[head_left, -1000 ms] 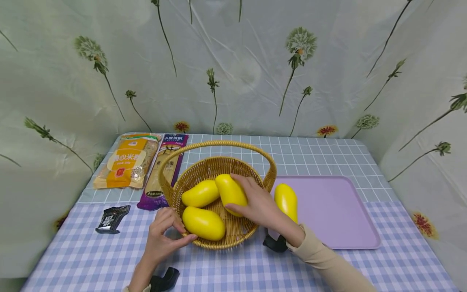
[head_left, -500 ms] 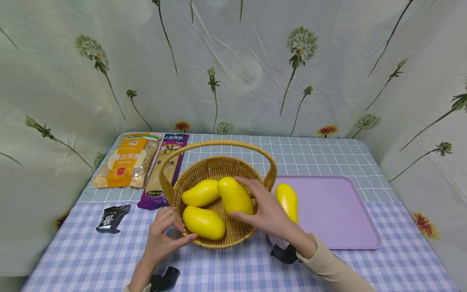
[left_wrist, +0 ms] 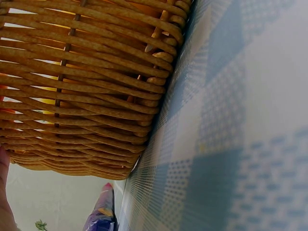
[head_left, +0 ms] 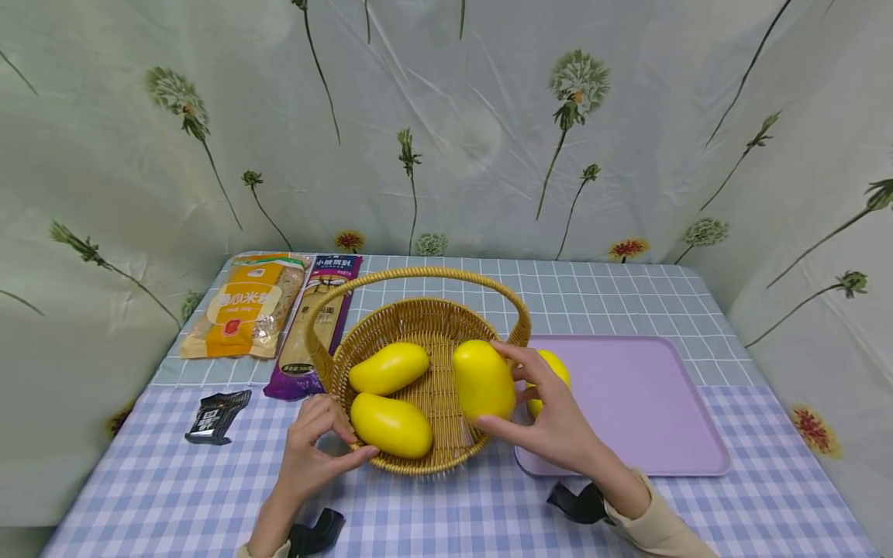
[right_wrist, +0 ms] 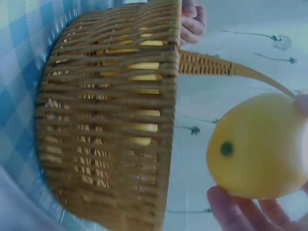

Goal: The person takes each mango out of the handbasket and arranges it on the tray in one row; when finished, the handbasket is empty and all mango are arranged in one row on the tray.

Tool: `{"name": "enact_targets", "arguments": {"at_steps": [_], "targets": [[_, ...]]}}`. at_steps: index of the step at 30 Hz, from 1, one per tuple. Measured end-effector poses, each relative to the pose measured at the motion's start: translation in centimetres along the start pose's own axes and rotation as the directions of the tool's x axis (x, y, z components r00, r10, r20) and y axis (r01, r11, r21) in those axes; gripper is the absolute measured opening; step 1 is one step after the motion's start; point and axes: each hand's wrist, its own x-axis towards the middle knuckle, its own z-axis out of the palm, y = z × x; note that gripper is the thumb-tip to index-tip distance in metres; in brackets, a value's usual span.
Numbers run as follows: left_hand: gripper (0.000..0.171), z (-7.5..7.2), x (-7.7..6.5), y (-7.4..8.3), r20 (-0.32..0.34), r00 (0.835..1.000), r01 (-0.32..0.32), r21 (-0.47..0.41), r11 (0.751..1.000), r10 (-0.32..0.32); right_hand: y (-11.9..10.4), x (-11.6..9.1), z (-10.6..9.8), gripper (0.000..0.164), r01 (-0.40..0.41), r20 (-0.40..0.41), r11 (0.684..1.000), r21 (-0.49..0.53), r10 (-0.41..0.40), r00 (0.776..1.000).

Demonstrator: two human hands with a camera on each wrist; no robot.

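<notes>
My right hand [head_left: 554, 411] grips a yellow mango [head_left: 484, 381] between thumb and fingers, above the right rim of a wicker basket [head_left: 441, 457]. In the right wrist view that mango [right_wrist: 257, 147] is raised past the basket's rim, its dark stem spot showing. Two more mangoes lie inside the basket, an upper mango [head_left: 389, 369] and a lower mango [head_left: 392, 426]. My left hand [head_left: 317, 442] pinches the basket's front left rim between thumb and fingers. Only a sliver of that hand [left_wrist: 4, 192] shows in the left wrist view, beside the woven wall [left_wrist: 86, 91].
A lilac tray [head_left: 628, 411] lies right of the basket, with another mango [head_left: 553, 364] on its left part, partly behind my right hand. At the back left are an orange noodle bag [head_left: 240, 310] and a purple pasta packet [head_left: 314, 325]. A small black packet [head_left: 217, 417] lies nearer.
My right hand has carried the mango rightward from the basket's middle to its right rim, partly covering the mango on the tray. The left hand stays on the rim.
</notes>
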Motion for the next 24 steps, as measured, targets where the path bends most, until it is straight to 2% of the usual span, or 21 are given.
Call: {"name": "enact_targets", "arguments": {"at_steps": [8, 13, 17, 20, 24], "targets": [[0.038, 0.1, -0.1, -0.1, 0.004, 1.000, 0.003, -0.002, 1.000, -0.003, 0.7, -1.9, -2.7, 0.087, 0.033, -0.082, 0.999, 0.018, -0.031, 0.996], [0.038, 0.1, -0.1, 0.0, 0.007, 1.000, 0.008, 0.002, 1.000, -0.008, 1.5, -3.1, -4.4, 0.088, 0.011, -0.149, 1.000, 0.007, -0.010, 0.989], [0.038, 0.0, -0.1, 0.0, 0.006, 1.000, 0.009, 0.006, 1.000, -0.009, 2.4, -3.7, -5.4, 0.089, -0.015, -0.230, 0.999, -0.043, 0.005, 0.973], [0.038, 0.0, -0.1, 0.0, 0.005, 1.000, 0.012, 0.007, 1.000, -0.012, 3.3, -4.0, -6.0, 0.089, -0.073, -0.286, 0.995, -0.073, 0.049, 0.957], [0.038, 0.0, 0.0, 0.1, 0.001, 1.000, 0.007, 0.006, 1.000, -0.007, 4.5, -4.2, -6.7, 0.084, -0.215, -0.327, 0.969, -0.122, 0.165, 0.930]]}}
